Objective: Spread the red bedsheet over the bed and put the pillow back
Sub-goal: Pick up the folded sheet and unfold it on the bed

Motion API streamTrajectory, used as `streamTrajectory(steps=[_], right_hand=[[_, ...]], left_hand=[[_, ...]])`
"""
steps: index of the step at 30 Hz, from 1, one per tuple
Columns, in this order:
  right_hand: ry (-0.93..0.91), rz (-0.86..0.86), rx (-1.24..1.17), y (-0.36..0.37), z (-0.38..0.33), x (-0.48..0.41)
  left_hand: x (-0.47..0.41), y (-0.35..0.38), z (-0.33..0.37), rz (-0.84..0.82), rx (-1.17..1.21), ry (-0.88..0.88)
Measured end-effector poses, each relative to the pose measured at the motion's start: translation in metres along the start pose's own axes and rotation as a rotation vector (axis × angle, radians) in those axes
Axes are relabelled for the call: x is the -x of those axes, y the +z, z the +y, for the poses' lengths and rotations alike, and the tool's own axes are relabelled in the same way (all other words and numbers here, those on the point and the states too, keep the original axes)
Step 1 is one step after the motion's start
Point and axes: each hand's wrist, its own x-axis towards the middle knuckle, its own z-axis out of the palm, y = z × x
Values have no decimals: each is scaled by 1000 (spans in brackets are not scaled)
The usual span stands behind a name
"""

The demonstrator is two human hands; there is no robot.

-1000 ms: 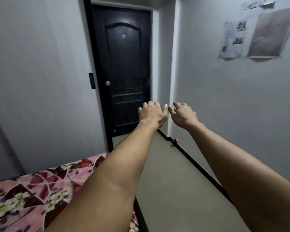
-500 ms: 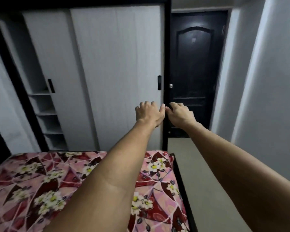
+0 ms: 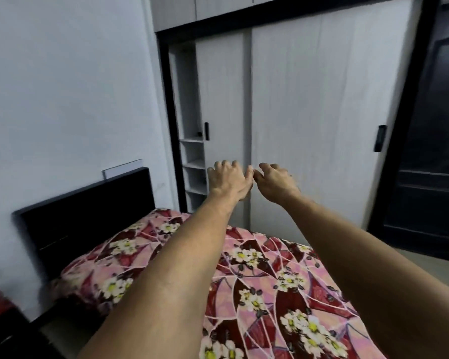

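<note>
**Head view.** Both forearms reach forward from the bottom edge to the centre of the frame. The left hand [image 3: 228, 181] and right hand [image 3: 276, 183] sit side by side, thumbs almost meeting, fingers loosely curled, holding nothing. They are raised in front of the white wardrobe [image 3: 309, 112], well apart from any cloth.

The red floral sheet [image 3: 283, 281] covers the bed [image 3: 50, 244] across the lower half of the frame and looks fairly flat. The far edges and the near corner are out of view, so whether it is tucked cannot be told. The pillow [image 3: 107, 270], in the same print, lies at lower left against the black headboard [image 3: 94, 203], on top of the sheet. A dark door [image 3: 435, 151] stands at the right edge. Much of the lower frame is blurred.

**Hazards, as judged:**
- The pillow sits close to the near-left side of the bed, so a pull on the sheet from the foot or the right could drag it with the cloth and tip it over the edge.
- Pillow and sheet share one pattern, so a grab made in a hurry could catch the wrong one.
- A one-sided tug from these high, close-set hands would skew the sheet and raise creases.
- Any untucked edge hidden by the arms could go unnoticed.
</note>
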Motion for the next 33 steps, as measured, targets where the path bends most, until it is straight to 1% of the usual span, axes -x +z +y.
streamTrajectory(steps=[6,16,26,33], right_hand=[[-172,-61,-55,59,-117,-18],[-420,-205,-150,148,-271,-22],[-701,-328,-249,223,-402,-30],[-849,-396,-313,259,-468,-35]], left_hand=[[13,-13,-131,26,-115,-172],[56,-22,-291,-23,-261,-460],[83,-31,-415,-39,-385,-742],[101,-34,-473,-71,-469,-907]])
